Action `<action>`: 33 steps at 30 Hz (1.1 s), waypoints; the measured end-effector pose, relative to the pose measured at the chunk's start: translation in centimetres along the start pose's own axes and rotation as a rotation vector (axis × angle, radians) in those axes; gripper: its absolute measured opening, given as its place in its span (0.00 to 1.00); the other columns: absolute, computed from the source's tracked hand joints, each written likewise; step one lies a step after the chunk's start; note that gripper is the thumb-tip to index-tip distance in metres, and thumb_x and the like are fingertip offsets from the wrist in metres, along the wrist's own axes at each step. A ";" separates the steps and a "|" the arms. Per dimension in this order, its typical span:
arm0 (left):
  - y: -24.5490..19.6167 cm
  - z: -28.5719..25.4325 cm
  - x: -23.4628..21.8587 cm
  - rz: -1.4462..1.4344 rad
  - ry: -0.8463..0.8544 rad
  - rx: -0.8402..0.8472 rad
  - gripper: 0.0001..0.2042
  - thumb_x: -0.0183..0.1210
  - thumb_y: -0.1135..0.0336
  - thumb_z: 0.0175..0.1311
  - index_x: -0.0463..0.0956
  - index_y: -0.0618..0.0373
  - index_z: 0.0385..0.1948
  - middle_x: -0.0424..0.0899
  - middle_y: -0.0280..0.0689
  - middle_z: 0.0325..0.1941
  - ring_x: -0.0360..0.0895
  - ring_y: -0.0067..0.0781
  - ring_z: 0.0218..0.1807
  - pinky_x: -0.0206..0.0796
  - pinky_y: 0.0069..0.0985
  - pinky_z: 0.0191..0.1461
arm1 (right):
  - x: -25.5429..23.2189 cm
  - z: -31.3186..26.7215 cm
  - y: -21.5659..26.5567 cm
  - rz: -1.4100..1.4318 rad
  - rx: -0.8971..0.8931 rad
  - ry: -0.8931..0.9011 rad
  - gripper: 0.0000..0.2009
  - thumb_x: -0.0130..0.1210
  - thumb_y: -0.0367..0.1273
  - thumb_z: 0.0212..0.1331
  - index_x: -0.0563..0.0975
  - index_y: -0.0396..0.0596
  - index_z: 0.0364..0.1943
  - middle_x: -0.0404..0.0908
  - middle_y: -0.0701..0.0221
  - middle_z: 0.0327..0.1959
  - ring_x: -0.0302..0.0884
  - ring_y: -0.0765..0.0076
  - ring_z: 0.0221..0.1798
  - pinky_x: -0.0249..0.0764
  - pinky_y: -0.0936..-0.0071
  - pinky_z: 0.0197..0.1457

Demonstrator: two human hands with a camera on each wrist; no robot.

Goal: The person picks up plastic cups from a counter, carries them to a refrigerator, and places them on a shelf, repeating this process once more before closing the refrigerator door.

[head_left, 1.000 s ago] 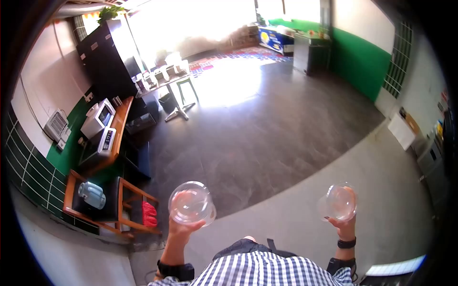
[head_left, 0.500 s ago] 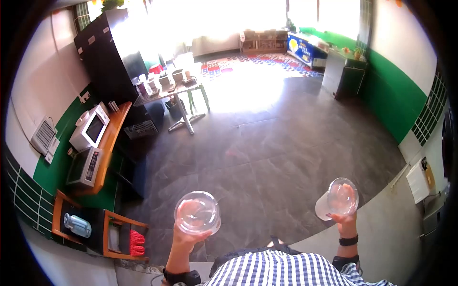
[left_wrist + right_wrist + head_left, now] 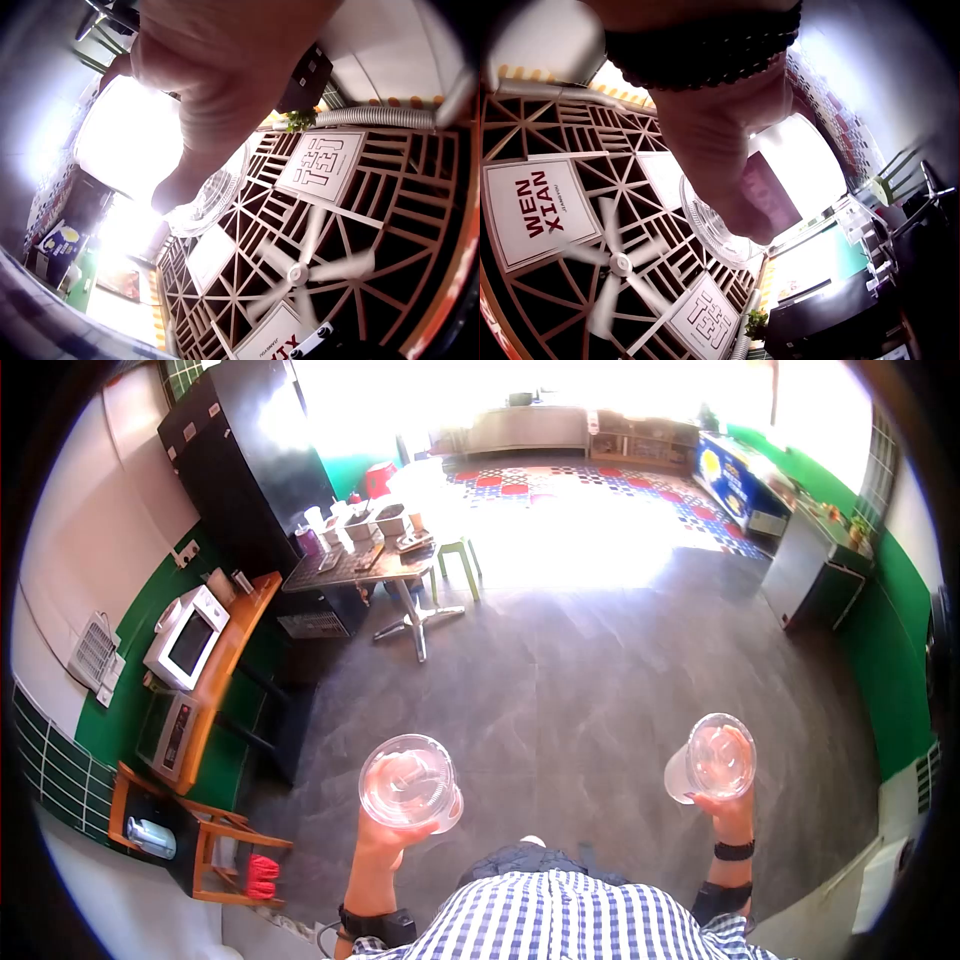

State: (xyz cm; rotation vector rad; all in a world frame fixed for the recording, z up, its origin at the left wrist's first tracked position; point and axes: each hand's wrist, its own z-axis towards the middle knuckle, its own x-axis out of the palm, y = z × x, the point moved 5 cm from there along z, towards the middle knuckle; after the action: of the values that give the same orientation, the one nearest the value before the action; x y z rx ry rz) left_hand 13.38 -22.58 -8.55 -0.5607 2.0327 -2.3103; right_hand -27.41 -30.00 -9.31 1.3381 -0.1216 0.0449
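Observation:
Out in front of the checked shirt, my left hand (image 3: 378, 834) grips a clear plastic cup (image 3: 456, 812) with a round clear lid (image 3: 408, 780) facing up. My right hand (image 3: 730, 816) holds a similar cup (image 3: 678, 775), its lid (image 3: 722, 755) tilted toward me. In the left wrist view, thumb and fingers wrap round the cup (image 3: 124, 131), which is washed out by glare. The right wrist view shows the thumb across a reddish label on the other cup (image 3: 817, 161), just below its ridged lid (image 3: 709, 229). Both cups are up off the floor.
A table (image 3: 350, 572) with several containers stands ahead left, a green stool (image 3: 460, 565) beside it. Along the left wall are a black fridge (image 3: 235, 465), a wooden counter (image 3: 245, 620) with a microwave (image 3: 188, 640), and a chair (image 3: 205, 860). At the right stands a cabinet (image 3: 805, 575).
The view has advanced and swung left, so the table looks nearer and the right-hand cabinet has slid rightward. Both hands keep hold of their cups at about the same height.

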 end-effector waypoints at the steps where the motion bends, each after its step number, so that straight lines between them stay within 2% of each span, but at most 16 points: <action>1: 0.4 2.0 1.0 -0.011 -0.035 -0.015 0.42 0.69 0.80 0.25 0.57 0.59 0.53 0.67 0.39 0.50 0.67 0.32 0.53 0.65 0.30 0.54 | -0.1 3.4 -0.6 0.022 0.010 0.028 0.48 0.71 0.30 0.22 0.57 0.46 0.57 0.64 0.68 0.52 0.63 0.66 0.55 0.66 0.66 0.55; 4: 3.0 10.1 3.6 0.010 -0.068 -0.027 0.42 0.68 0.81 0.25 0.58 0.60 0.53 0.68 0.39 0.50 0.68 0.32 0.52 0.66 0.29 0.54 | 0.2 14.5 -3.9 0.073 0.020 0.091 0.48 0.71 0.30 0.20 0.57 0.46 0.57 0.64 0.69 0.52 0.62 0.66 0.56 0.66 0.66 0.56; 9: 7.7 25.9 8.7 -0.041 -0.006 -0.004 0.42 0.69 0.81 0.25 0.58 0.61 0.52 0.69 0.40 0.49 0.69 0.32 0.51 0.66 0.28 0.53 | -0.4 30.0 -7.8 0.094 0.004 0.059 0.48 0.71 0.30 0.20 0.58 0.47 0.56 0.64 0.70 0.52 0.61 0.66 0.57 0.65 0.66 0.55; 10: 8.5 29.3 9.7 -0.025 0.029 0.012 0.43 0.69 0.80 0.25 0.58 0.61 0.53 0.69 0.40 0.50 0.69 0.31 0.51 0.66 0.29 0.53 | -0.6 33.2 -8.2 0.010 0.000 0.069 0.47 0.72 0.34 0.21 0.58 0.47 0.56 0.63 0.70 0.53 0.61 0.66 0.57 0.64 0.66 0.55; 13: 10.8 39.8 13.4 -0.038 0.091 0.009 0.45 0.70 0.79 0.25 0.55 0.61 0.54 0.66 0.40 0.53 0.66 0.31 0.54 0.65 0.29 0.54 | -1.9 42.2 -10.0 -0.091 -0.024 0.095 0.45 0.68 0.30 0.26 0.58 0.47 0.58 0.61 0.69 0.57 0.56 0.65 0.61 0.54 0.66 0.62; 17: 13.2 53.1 18.4 -0.047 0.135 0.019 0.45 0.70 0.79 0.26 0.54 0.61 0.55 0.65 0.40 0.54 0.64 0.31 0.56 0.64 0.30 0.56 | -3.3 54.4 -13.5 -0.148 -0.021 0.009 0.47 0.71 0.38 0.25 0.57 0.47 0.57 0.61 0.71 0.54 0.59 0.67 0.57 0.62 0.68 0.55; 19: 14.9 59.7 20.4 -0.087 0.133 0.022 0.45 0.70 0.79 0.26 0.54 0.61 0.55 0.65 0.40 0.54 0.64 0.31 0.56 0.63 0.30 0.56 | -3.2 61.1 -15.8 -0.168 -0.038 0.034 0.47 0.71 0.38 0.25 0.57 0.46 0.57 0.61 0.71 0.54 0.59 0.67 0.57 0.63 0.68 0.55; 23: 18.2 71.5 22.6 -0.039 0.010 0.076 0.45 0.70 0.79 0.26 0.54 0.61 0.55 0.65 0.40 0.54 0.64 0.31 0.56 0.63 0.31 0.57 | -2.8 75.6 -20.7 -0.186 -0.103 0.134 0.47 0.71 0.38 0.26 0.57 0.46 0.57 0.60 0.70 0.54 0.59 0.68 0.57 0.64 0.69 0.55; 27: 18.5 81.6 24.3 -0.073 -0.146 0.084 0.44 0.70 0.78 0.28 0.54 0.61 0.55 0.65 0.39 0.53 0.65 0.33 0.55 0.62 0.31 0.56 | 0.3 91.1 -24.3 -0.216 -0.171 0.267 0.45 0.70 0.37 0.28 0.57 0.46 0.57 0.60 0.70 0.55 0.60 0.69 0.57 0.65 0.70 0.54; 30: 18.9 88.2 24.8 -0.059 -0.246 0.064 0.43 0.69 0.79 0.29 0.54 0.61 0.55 0.65 0.39 0.53 0.65 0.33 0.55 0.62 0.30 0.56 | 5.1 101.4 -26.8 -0.073 -0.076 0.319 0.45 0.70 0.37 0.30 0.57 0.45 0.58 0.60 0.70 0.56 0.60 0.71 0.56 0.65 0.71 0.54; 33: 20.8 95.1 24.9 -0.069 -0.350 0.057 0.42 0.68 0.78 0.27 0.58 0.57 0.55 0.66 0.36 0.52 0.62 0.31 0.56 0.62 0.31 0.55 | 9.3 111.0 -30.4 -0.027 0.041 0.408 0.46 0.69 0.36 0.30 0.56 0.44 0.59 0.60 0.70 0.57 0.61 0.71 0.56 0.65 0.73 0.54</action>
State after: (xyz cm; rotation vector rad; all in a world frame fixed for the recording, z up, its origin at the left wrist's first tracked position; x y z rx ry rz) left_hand 11.45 -122.93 -13.49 -0.9668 1.8074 -2.1112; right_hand -22.01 -145.31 -12.63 1.3452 0.2439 0.2964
